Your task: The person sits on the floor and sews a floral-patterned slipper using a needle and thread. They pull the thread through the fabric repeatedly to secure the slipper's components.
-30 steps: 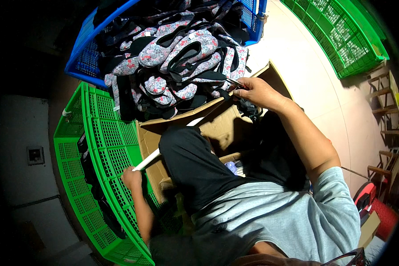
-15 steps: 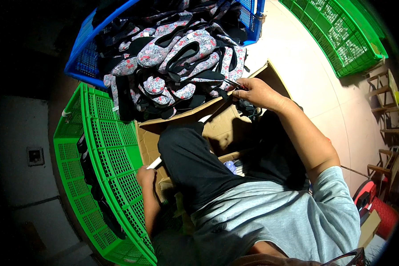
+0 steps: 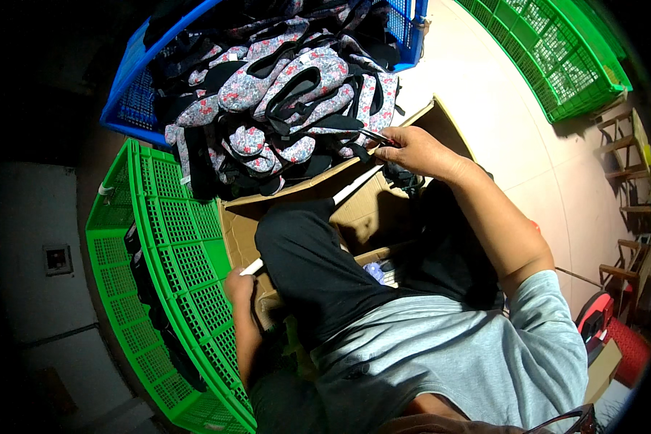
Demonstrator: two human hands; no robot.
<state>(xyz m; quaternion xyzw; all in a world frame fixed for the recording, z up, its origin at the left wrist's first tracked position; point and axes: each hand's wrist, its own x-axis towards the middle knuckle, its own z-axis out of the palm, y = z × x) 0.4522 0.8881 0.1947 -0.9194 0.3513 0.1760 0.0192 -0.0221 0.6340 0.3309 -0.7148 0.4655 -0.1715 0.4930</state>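
Observation:
My left hand point(image 3: 237, 287) is low beside the green crate, fingers closed around the end of a white rod point(image 3: 252, 267). A white strip point(image 3: 357, 185) shows beyond my knee, in line with that rod; my leg hides whether they are one piece. My right hand point(image 3: 421, 152) is closed on a slim dark and metal tool point(image 3: 375, 136), like scissors or snips, pointing left at the pile. Black straps hang just under those fingers. A heap of floral-patterned padded pieces with black edging point(image 3: 307, 79) lies just left of the tool, its front draping over a cardboard box.
The open cardboard box point(image 3: 293, 189) stands around my legs. A blue crate point(image 3: 126, 94) is behind the heap, a green crate point(image 3: 184, 239) with dark items on the left. Another green crate point(image 3: 550, 65) stands far right, near a wooden rack point(image 3: 626, 173) and a red object point(image 3: 626, 354).
More of the white strip now shows between my knee and my right hand. My right hand has shifted slightly left; my left hand stays nearly in place.

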